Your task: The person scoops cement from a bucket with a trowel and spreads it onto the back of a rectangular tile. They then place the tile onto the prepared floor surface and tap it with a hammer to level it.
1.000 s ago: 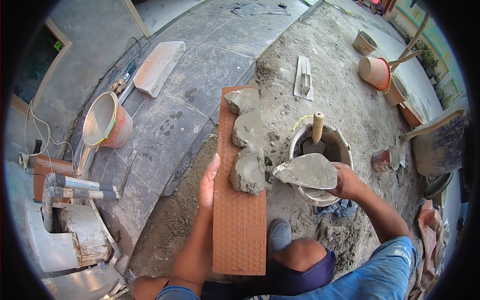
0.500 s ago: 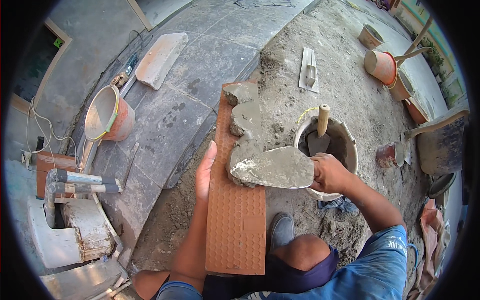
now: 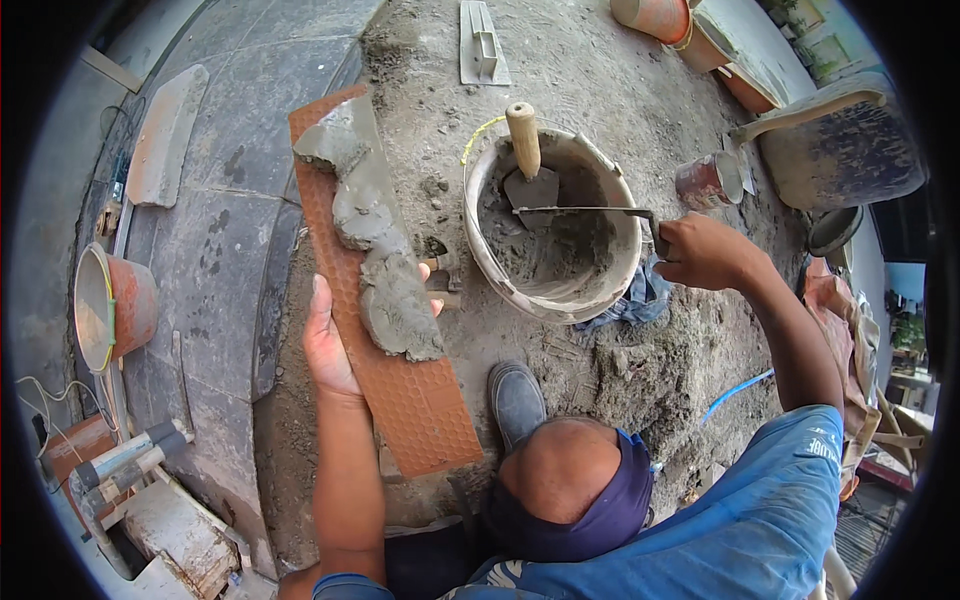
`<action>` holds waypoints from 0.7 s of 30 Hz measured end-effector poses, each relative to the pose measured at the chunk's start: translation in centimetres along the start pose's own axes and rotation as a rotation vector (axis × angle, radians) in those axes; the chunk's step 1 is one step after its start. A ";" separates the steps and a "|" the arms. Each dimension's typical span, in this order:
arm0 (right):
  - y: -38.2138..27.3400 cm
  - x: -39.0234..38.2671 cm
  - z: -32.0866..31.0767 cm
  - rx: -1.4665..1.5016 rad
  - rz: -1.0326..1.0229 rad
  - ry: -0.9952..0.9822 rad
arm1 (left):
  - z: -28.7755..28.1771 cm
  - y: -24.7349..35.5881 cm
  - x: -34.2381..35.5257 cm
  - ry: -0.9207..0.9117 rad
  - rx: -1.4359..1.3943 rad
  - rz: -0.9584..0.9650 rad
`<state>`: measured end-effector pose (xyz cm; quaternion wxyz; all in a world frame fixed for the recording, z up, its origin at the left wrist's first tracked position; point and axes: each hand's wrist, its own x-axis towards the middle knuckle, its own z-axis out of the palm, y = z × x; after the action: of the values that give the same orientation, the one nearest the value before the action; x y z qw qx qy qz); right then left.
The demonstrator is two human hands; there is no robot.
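Note:
My left hand (image 3: 330,340) grips a long terracotta tile (image 3: 410,420) with a honeycomb pattern, thumb on the left edge and fingertips showing past the right one. Lumps of wet grey mortar (image 3: 400,310) lie along the tile. My right hand (image 3: 700,250) is closed on a trowel handle, the blade (image 3: 590,209) seen edge-on over a dirty white bucket (image 3: 552,308) of mortar. A second trowel stands in that bucket, its wooden handle (image 3: 523,135) upright.
A float (image 3: 484,45) lies on the dirt beyond the bucket. A red can (image 3: 705,182), stacked buckets (image 3: 650,20) and a large dark tub (image 3: 835,150) stand right. Left, on grey paving, are a concrete slab (image 3: 165,130), an orange bucket (image 3: 130,310) and pipes (image 3: 130,465).
The trowel has moved off the mortar on the tile and rightward over the bucket, now edge-on. The tile has tilted, its top swinging left. The view has turned, shifting the surroundings.

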<state>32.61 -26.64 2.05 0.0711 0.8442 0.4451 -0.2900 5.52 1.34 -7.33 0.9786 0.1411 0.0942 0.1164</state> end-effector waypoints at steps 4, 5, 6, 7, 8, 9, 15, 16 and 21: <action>1.4 4.0 2.2 -0.127 0.067 -0.248 | -2.4 -2.9 2.4 -0.125 -0.034 -0.089; 1.4 5.3 3.1 -0.162 0.081 -0.305 | -3.0 -3.8 3.0 -0.131 -0.041 -0.110; 0.9 7.0 3.9 -0.193 0.075 -0.359 | -3.2 -4.1 3.2 -0.023 -0.044 -0.135; 1.0 8.3 4.8 -0.207 0.057 -0.348 | -3.4 -4.8 3.7 0.077 -0.055 -0.168; 1.0 9.3 5.7 -0.219 0.031 -0.336 | -2.8 -5.8 4.3 0.152 -0.139 -0.153; 1.0 10.0 6.9 -0.207 0.039 -0.342 | -3.3 -6.2 4.9 0.155 -0.138 -0.168; -1.8 10.0 10.0 -0.110 0.059 -0.446 | -5.8 -7.5 6.1 -0.011 -0.148 -0.249; -1.8 10.1 10.2 -0.205 -0.076 -0.531 | -5.6 -7.6 6.2 -0.008 -0.150 -0.258; -1.5 10.6 9.5 -0.391 -0.579 -0.655 | -5.4 -8.0 6.2 0.016 -0.229 -0.237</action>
<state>32.03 -21.81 -11.39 0.2815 0.5205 0.6624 -0.4593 11.85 -3.20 -15.77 0.9944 0.0157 0.1041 0.0111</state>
